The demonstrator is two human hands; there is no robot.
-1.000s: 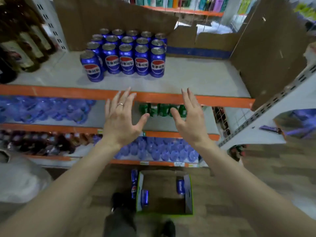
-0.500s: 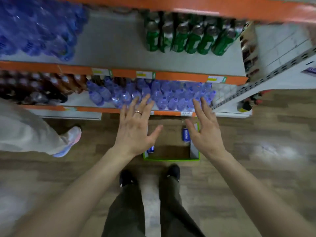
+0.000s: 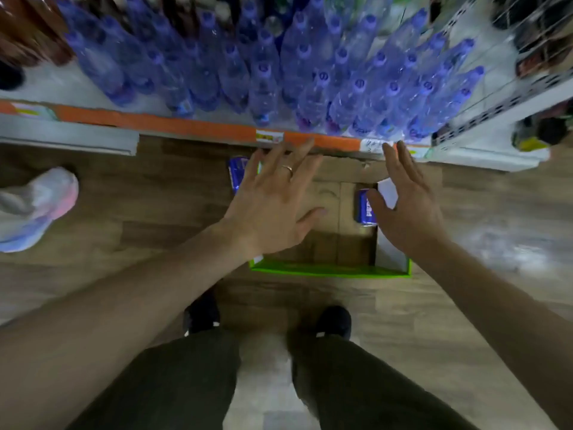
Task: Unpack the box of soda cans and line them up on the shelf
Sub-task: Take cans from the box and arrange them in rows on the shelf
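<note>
Blue soda can (image 3: 365, 209) is seen lying on its side inside the green-edged cardboard box (image 3: 328, 270) on the floor, against the right wall, long axis running toward the shelf (image 3: 186, 125). Its white lettering is too blurred to read. A second blue can (image 3: 238, 172) is partly hidden behind the left hand (image 3: 269, 209). Left hand and right hand (image 3: 406, 209) are held above the box, fingers spread, nothing gripped.

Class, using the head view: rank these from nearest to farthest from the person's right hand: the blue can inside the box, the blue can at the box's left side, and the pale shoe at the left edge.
From the right hand:
1. Blue can inside the box, right beside the thumb.
2. Blue can at the box's left side, beyond the left hand.
3. Pale shoe, far left on the floor.
</note>
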